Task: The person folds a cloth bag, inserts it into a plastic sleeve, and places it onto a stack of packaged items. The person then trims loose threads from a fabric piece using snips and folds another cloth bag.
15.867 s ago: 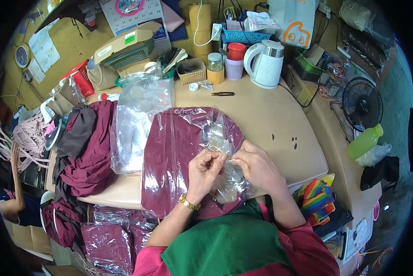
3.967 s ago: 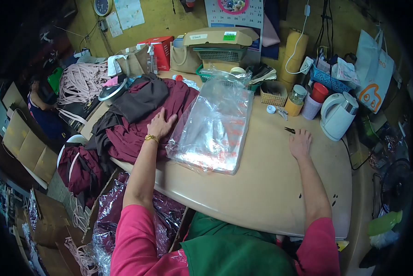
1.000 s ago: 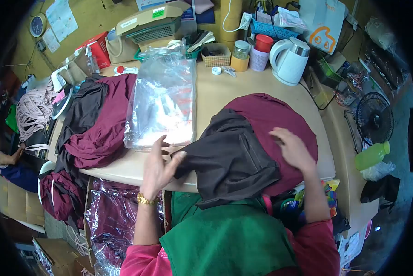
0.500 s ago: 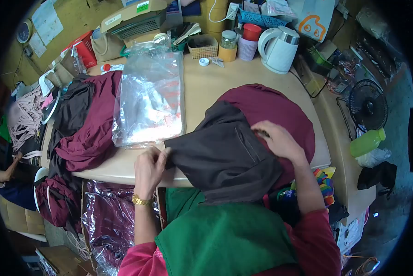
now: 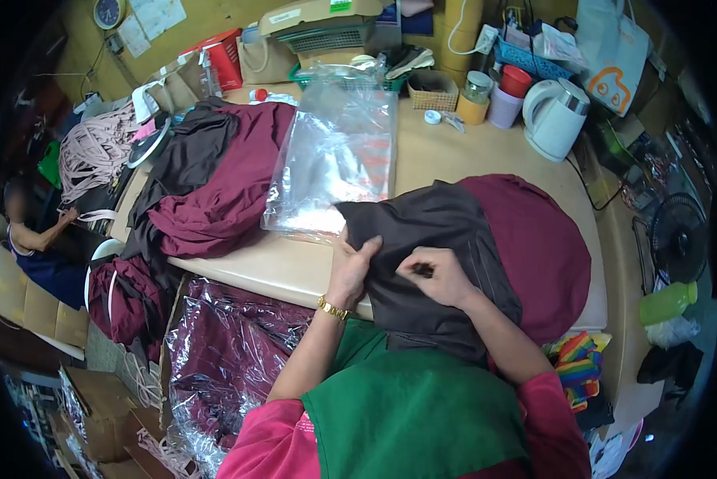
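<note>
A black-and-maroon garment is spread over the near right part of the table and hangs past its front edge toward my lap. Pale stitching lines run along its black part. My left hand pinches the left edge of the black cloth between thumb and fingers. Over the middle of the black cloth, my right hand is closed, its fingers curled round a small dark object whose kind I cannot make out. A stack of clear plastic bags lies flat just beyond my left hand.
Another black-and-maroon garment pile lies to the left. A white kettle, baskets and jars stand at the back. Below the table edge is a box of plastic-wrapped maroon clothes. A fan stands at right; another person sits far left.
The view has swung left. My right hand has moved left across the black cloth, nearer my left hand. The cloth lies more spread, while my left hand still holds its edge.
</note>
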Available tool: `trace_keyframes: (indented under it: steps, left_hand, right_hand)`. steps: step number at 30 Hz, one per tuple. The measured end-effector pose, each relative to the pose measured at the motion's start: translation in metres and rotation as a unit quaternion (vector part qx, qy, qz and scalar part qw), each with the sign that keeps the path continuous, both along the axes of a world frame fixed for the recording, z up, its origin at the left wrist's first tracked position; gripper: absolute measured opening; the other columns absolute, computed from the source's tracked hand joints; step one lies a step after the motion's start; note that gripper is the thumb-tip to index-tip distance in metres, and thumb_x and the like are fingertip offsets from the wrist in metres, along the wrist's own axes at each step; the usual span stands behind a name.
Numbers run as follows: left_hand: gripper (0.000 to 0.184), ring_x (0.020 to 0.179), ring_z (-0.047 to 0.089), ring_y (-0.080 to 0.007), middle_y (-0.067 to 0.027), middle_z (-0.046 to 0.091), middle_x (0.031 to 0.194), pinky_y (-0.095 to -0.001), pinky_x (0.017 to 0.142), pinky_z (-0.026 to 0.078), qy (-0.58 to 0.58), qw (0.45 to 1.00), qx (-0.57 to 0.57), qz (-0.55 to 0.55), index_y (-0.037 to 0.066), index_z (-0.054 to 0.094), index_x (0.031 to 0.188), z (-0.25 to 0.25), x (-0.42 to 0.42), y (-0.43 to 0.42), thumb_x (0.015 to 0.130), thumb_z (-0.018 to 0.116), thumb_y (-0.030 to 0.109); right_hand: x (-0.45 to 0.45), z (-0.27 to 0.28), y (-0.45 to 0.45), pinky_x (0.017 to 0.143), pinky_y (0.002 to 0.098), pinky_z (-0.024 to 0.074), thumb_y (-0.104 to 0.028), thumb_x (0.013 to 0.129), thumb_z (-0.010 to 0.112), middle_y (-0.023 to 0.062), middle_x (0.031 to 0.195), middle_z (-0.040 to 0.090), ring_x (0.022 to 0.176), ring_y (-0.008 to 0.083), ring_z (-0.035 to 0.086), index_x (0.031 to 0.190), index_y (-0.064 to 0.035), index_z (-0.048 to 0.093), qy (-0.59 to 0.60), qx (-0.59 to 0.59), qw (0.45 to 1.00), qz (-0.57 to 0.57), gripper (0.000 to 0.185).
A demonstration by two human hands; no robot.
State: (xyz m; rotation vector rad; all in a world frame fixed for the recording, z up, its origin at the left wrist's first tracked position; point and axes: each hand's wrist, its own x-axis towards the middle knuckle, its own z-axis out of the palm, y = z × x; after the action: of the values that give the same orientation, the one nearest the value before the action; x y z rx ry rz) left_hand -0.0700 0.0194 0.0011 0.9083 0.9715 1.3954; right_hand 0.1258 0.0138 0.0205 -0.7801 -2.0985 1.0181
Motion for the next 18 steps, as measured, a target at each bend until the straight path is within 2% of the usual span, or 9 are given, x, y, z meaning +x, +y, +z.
trace_keyframes:
  steps: [1,2,4,8,10,13,15,16,18]
  left_hand:
    - [0.047,0.112,0.059,-0.0205,-0.0126,0.061,0.121,-0.0334,0.097,0.048,0.024,0.999,-0.026,-0.017,-0.005,0.049,0.130,0.024,0.003,-0.011,0.084,0.061,-0.002]
    - [0.064,0.126,0.050,-0.0212,-0.0139,0.053,0.135,-0.0348,0.107,0.039,0.115,0.991,0.055,-0.051,-0.004,0.039,0.141,0.003,-0.006,-0.009,0.081,0.060,-0.003]
    - [0.077,0.138,0.038,-0.0210,-0.0141,0.041,0.148,-0.0337,0.115,0.029,0.061,0.987,0.052,-0.139,-0.003,0.027,0.150,0.020,-0.001,-0.029,0.079,0.057,-0.004]
    - [0.083,0.139,0.037,-0.0182,-0.0102,0.040,0.150,-0.0331,0.116,0.026,0.066,0.964,0.168,-0.195,-0.001,0.022,0.153,0.038,0.009,-0.045,0.078,0.060,-0.003]
    - [0.084,0.140,0.034,-0.0177,-0.0101,0.038,0.150,-0.0337,0.117,0.024,0.049,0.965,0.163,-0.200,-0.001,0.024,0.152,0.035,0.010,-0.050,0.077,0.061,0.000]
    - [0.082,0.139,0.035,-0.0176,-0.0098,0.040,0.148,-0.0339,0.116,0.026,0.011,0.969,0.108,-0.223,-0.001,0.026,0.152,0.029,0.001,-0.052,0.079,0.064,0.002]
    - [0.077,0.125,0.049,-0.0142,-0.0076,0.050,0.136,-0.0299,0.107,0.037,0.015,0.969,0.079,-0.234,-0.001,0.032,0.150,0.036,-0.005,-0.050,0.084,0.070,0.006]
    - [0.077,0.125,0.049,-0.0142,-0.0076,0.050,0.136,-0.0299,0.107,0.037,0.014,0.970,0.076,-0.232,-0.001,0.032,0.150,0.036,-0.006,-0.048,0.084,0.070,0.006]
    - [0.072,0.106,0.058,-0.0103,-0.0042,0.061,0.119,-0.0262,0.095,0.045,0.069,0.985,0.053,-0.151,-0.002,0.041,0.145,0.036,-0.008,-0.041,0.084,0.078,0.014]
  right_hand:
    - [0.002,0.014,-0.003,0.068,0.0263,0.0488,0.000,0.088,0.068,0.0094,0.086,0.067,0.075,0.0153,0.063,0.090,0.0005,0.069,0.054,0.003,0.997,-0.064,0.002]
    - [0.004,0.028,-0.002,0.067,0.0230,0.0465,0.002,0.089,0.067,0.0066,0.084,0.065,0.073,0.0109,0.060,0.090,0.0004,0.069,0.109,0.007,0.986,-0.128,0.002]
    - [0.008,0.050,0.002,0.072,0.0194,0.0447,0.000,0.095,0.061,0.0021,0.094,0.062,0.083,0.0054,0.057,0.104,0.0027,0.065,0.197,-0.025,0.971,-0.133,0.011]
    - [0.002,0.094,0.012,0.085,0.0227,0.0492,-0.007,0.096,0.063,0.0055,0.109,0.063,0.093,0.0085,0.061,0.126,0.0028,0.056,0.157,-0.065,0.975,-0.140,0.033]
    - [-0.004,0.084,0.025,0.086,0.0230,0.0494,-0.009,0.095,0.066,0.0062,0.108,0.064,0.094,0.0086,0.060,0.131,0.0022,0.053,0.194,-0.143,0.970,-0.043,0.040]
    - [-0.004,0.063,0.032,0.073,0.0216,0.0480,-0.011,0.091,0.073,0.0008,0.087,0.063,0.082,0.0047,0.057,0.108,0.0026,0.062,0.133,-0.148,0.978,-0.053,0.024]
    - [-0.010,0.064,0.022,0.071,0.0241,0.0467,-0.010,0.088,0.074,0.0001,0.076,0.065,0.076,0.0035,0.054,0.084,0.0017,0.065,0.122,-0.128,0.978,-0.110,0.016]
    - [-0.014,0.066,0.016,0.071,0.0241,0.0467,-0.010,0.088,0.074,0.0001,0.076,0.065,0.076,0.0035,0.054,0.084,0.0017,0.065,0.121,-0.131,0.978,-0.108,0.016]
    - [-0.020,0.066,0.008,0.070,0.0239,0.0465,-0.009,0.088,0.074,0.0014,0.077,0.065,0.076,0.0040,0.055,0.087,0.0010,0.065,0.099,-0.099,0.982,-0.129,0.014]
